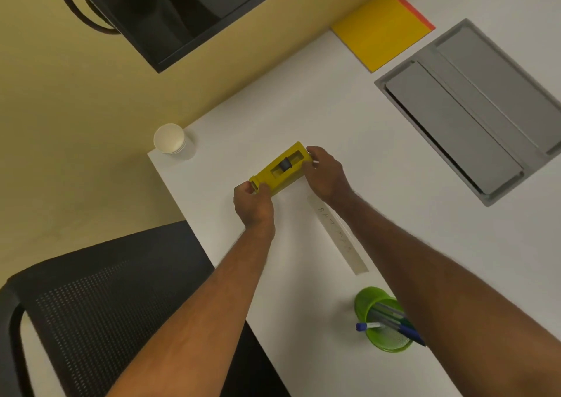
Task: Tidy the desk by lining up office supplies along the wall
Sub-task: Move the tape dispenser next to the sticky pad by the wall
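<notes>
A yellow tape dispenser with a dark roller lies on the white desk, angled toward the desk's left corner. My left hand grips its near, cutter end. My right hand holds its far end from the right side. A white paper cup stands at the desk's far left corner. A green mesh pen holder with several pens stands near the front, partly hidden by my right forearm. A strip of tape with handwriting lies flat between the dispenser and the holder.
A yellow notepad with an orange edge lies along the far edge of the desk. A grey cable hatch is set into the desk at right. A black mesh chair stands left of the desk. A dark cabinet stands beyond the desk.
</notes>
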Available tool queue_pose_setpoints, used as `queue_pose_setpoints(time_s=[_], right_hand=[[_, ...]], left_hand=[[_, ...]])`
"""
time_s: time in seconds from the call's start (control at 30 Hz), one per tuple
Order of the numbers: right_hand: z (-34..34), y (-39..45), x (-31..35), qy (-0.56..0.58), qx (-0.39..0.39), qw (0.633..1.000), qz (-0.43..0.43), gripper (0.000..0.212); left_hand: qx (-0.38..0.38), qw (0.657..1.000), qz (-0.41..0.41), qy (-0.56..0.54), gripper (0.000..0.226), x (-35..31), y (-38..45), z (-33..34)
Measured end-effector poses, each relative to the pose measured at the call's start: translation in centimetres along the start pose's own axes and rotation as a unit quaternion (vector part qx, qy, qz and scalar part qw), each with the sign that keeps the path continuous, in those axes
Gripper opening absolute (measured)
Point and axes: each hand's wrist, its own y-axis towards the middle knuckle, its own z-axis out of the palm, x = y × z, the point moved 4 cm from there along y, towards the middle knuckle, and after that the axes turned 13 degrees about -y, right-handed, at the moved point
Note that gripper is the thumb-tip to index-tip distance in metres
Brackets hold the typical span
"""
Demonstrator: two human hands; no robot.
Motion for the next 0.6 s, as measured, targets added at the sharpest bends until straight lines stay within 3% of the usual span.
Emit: queue_pose_setpoints(time_s=[0.17,0.37,0.6], right_hand=[[-1.8,1.1,-0.6,0.023,-0.024,0.999,0.005,0.056],[-6.9,2.6,-2.5,0.051,-0.051,0.997,-0.015,0.075],[-11.8,6.9,-4.3,0.079,-0.12,0.989,-0.033,0.068]], left_hand=[[0.005,0.999,0.027,0.018,0.031,-2.0,0.9,2.1],[0.102,0.986,0.121,0.061,0.027,-6.9,2.4,8.8],[0.19,0.963,0.182,0.058,0.024,-11.1,4.0,18.7]])
